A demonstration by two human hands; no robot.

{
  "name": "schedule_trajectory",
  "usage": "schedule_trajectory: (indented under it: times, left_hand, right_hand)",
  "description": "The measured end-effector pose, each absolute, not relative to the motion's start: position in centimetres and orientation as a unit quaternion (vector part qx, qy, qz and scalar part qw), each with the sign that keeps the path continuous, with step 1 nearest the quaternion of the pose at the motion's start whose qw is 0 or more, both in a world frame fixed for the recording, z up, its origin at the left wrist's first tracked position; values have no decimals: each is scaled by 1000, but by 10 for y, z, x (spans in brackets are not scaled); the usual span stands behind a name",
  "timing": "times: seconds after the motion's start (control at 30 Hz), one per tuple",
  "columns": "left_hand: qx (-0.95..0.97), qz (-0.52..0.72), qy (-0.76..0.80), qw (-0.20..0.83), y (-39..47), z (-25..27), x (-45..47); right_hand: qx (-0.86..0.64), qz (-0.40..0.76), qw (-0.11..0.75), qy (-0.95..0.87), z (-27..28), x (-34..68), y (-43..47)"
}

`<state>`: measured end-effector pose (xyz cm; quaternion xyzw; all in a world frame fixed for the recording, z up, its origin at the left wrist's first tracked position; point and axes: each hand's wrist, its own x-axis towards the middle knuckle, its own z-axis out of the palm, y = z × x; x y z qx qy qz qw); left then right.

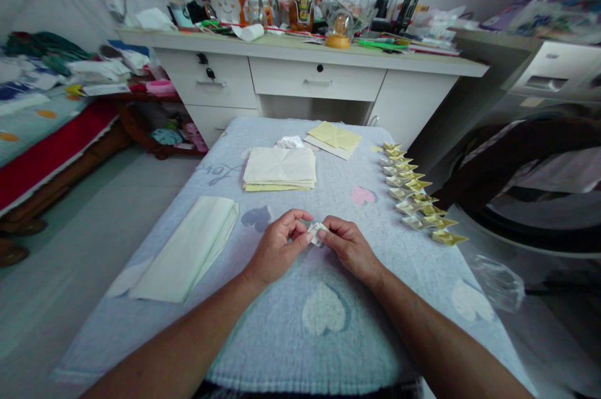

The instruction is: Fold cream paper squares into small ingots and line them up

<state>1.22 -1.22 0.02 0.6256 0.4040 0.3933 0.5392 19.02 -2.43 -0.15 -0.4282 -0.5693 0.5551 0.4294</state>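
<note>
A small white folded paper is pinched between my two hands, above the middle of the cloth-covered table. My left hand grips its left edge between thumb and fingers, with the upper fingers curled. Its right edge is held by the thumb and fingers of my right hand. Beyond my hands lies a stack of white and yellow paper sheets. Several folded paper boats, white and yellow, stand in rows along the right side.
Larger folded pale sheets lie at the left. Behind the stack are a crumpled white tissue and yellow sheets. A cluttered white desk stands at the far side, a washing machine at the right and a bed at the left.
</note>
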Motion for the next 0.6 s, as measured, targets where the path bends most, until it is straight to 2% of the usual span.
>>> schedule_trajectory:
  times: [0.4, 0.6]
  left_hand:
    - [605, 387, 394, 573, -7, 0, 13]
    - [649, 362, 432, 512, -6, -3, 12]
  right_hand:
    - [-427, 466, 377, -677, 0, 192, -26]
    - [-436, 397, 349, -728, 1, 191, -26]
